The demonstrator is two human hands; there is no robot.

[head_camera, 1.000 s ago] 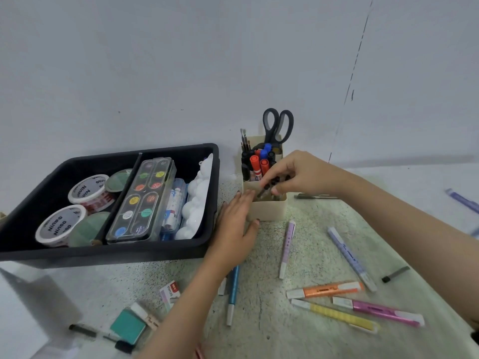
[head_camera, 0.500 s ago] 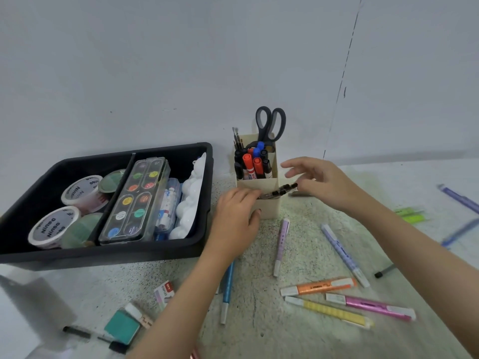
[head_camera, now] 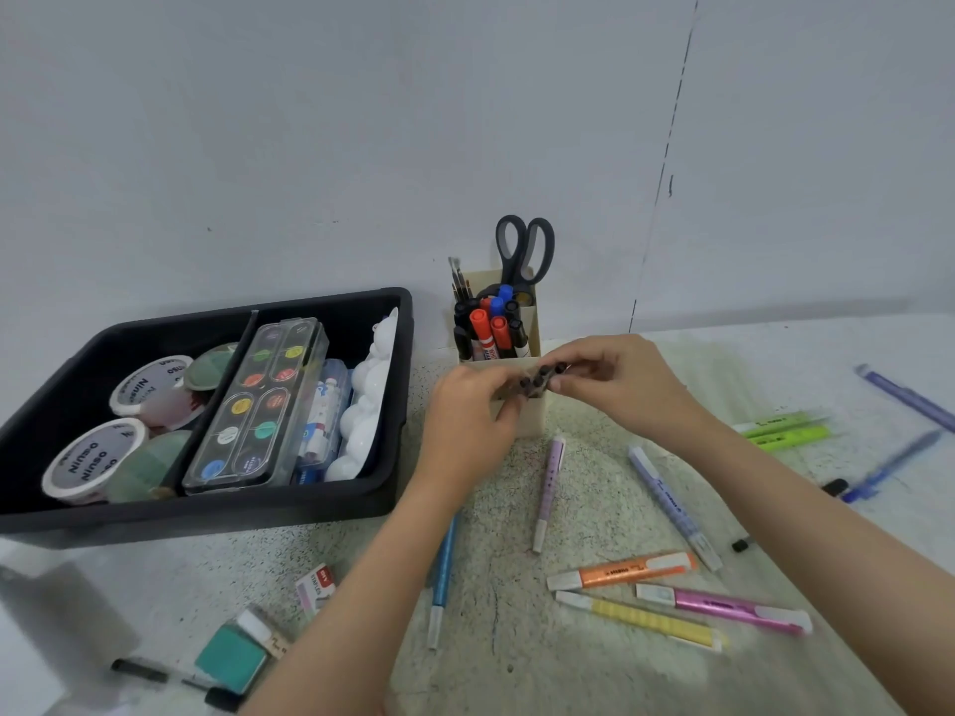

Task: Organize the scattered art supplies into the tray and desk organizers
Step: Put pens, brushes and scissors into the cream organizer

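Note:
Both hands meet in front of the cream desk organizer (head_camera: 528, 422). My left hand (head_camera: 465, 421) and my right hand (head_camera: 620, 385) each pinch one end of a small bundle of dark pens (head_camera: 540, 377), held level just above the organizer's low front section. The organizer holds scissors (head_camera: 524, 250), brushes and red, blue and black markers (head_camera: 488, 328). The black tray (head_camera: 403, 323) on the left holds tape rolls, a watercolour set (head_camera: 258, 405) and a white palette. Highlighters and pens lie loose on the table: orange (head_camera: 620, 571), yellow (head_camera: 641, 620), pink (head_camera: 723, 607).
Loose on the table are a lilac pen (head_camera: 549, 488), a pale blue pen (head_camera: 672, 503), a blue pen (head_camera: 444, 571) under my left forearm, green highlighters (head_camera: 785, 431) and blue pens (head_camera: 894, 465) at right. A teal block (head_camera: 232, 658), staple box (head_camera: 315, 586) and black pen (head_camera: 170, 679) lie at front left.
My left hand rose off the table and took hold of the dark pens that my right hand was handling at the organizer's front. Both hands now grip them together.

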